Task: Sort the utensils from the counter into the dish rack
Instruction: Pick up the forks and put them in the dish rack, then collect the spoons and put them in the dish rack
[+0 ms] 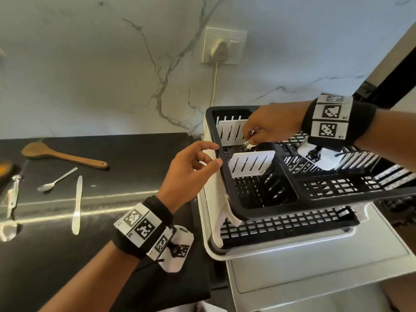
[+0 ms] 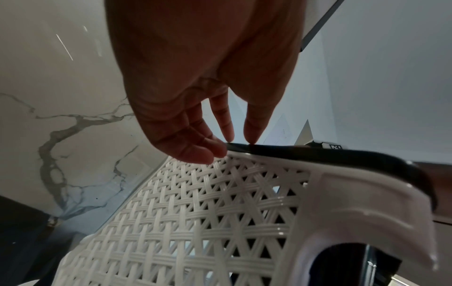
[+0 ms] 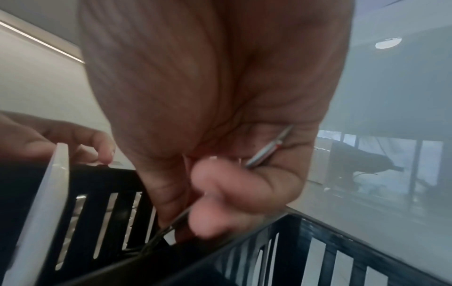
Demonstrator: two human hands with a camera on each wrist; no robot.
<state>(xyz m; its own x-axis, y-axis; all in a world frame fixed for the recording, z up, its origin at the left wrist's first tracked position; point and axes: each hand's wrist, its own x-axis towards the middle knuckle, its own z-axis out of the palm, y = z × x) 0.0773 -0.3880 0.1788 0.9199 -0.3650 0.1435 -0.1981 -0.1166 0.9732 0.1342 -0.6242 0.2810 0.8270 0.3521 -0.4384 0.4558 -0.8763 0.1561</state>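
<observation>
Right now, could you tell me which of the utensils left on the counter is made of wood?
The wooden spoon, lying nearest the marble wall. The small spoon and the knife in front of it are metal.

Black slatted plastic dish rack (image 1: 290, 212): matt. White woven-pattern plastic side panel (image 2: 186, 216): glossy. Brown wooden spoon (image 1: 60, 155): smooth. Small shiny metal teaspoon (image 1: 56, 180): polished. Black stone counter (image 1: 126, 167): reflective.

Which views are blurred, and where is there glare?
Head view: mostly sharp; bright glare streaks cross the dark counter beside the knife. Right wrist view: motion-blurred, the right hand soft. Left wrist view: the left hand shadowed against bright walls; the rack clear.
</observation>
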